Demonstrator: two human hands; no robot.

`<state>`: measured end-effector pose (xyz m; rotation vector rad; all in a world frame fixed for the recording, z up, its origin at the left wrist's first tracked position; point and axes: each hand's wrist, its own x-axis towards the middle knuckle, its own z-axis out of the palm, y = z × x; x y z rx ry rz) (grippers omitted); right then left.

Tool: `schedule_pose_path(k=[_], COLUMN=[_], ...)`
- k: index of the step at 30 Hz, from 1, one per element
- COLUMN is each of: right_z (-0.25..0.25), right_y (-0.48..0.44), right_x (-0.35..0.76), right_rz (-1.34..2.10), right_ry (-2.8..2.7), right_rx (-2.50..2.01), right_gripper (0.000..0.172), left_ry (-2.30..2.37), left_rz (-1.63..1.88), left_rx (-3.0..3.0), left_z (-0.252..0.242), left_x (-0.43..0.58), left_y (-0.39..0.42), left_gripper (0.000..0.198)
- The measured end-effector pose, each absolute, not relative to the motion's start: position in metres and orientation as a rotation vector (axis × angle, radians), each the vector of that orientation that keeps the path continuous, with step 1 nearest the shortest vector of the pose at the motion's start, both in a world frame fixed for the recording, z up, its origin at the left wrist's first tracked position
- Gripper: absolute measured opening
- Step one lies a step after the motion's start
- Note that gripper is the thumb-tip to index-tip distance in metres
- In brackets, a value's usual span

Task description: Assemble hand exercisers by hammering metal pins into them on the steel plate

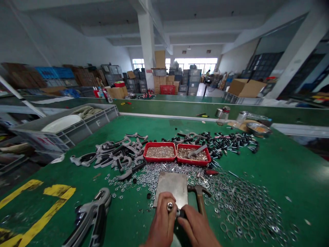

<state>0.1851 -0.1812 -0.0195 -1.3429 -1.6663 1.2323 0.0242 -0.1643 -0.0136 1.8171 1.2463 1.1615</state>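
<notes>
And there it was: the left hand and right hand both clenched on a black bolt, held at the near edge of a steel plate on the green tabletop! A hammer lay just beside the right hand, loose washers spread around, two red trays beyond

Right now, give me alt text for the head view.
The left hand and right hand hold a small bolt over a steel plate on a green workbench, a hammer beside it, loose washers scattered around, two red trays beyond.
</notes>
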Motion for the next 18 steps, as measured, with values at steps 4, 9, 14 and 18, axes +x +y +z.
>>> schedule_pose_path(k=[4, 9, 14, 18], right_z=[-0.031, -0.013, -0.029, -0.041], right_y=[-0.181, -0.17, -0.173, -0.17], right_x=[0.173, 0.19, 0.2, 0.195], right_rz=[1.832, 1.397, 1.167, 1.52], right_ry=[-1.234, -1.528, -1.604, -1.391], right_rx=[-1.141, -1.346, -1.297, -1.274], right_gripper=[0.059, 0.054, 0.044, 0.052], left_ry=[1.098, 1.175, 1.19, 1.071], left_rz=[1.127, 0.951, 0.838, 0.606], left_rx=[2.028, 1.889, 1.916, 2.152], left_z=[-0.01, -0.006, -0.005, 0.0], left_x=[0.017, 0.025, 0.038, 0.037], left_y=[-0.158, -0.142, -0.137, -0.111], left_gripper=[0.017, 0.021, 0.025, 0.025])
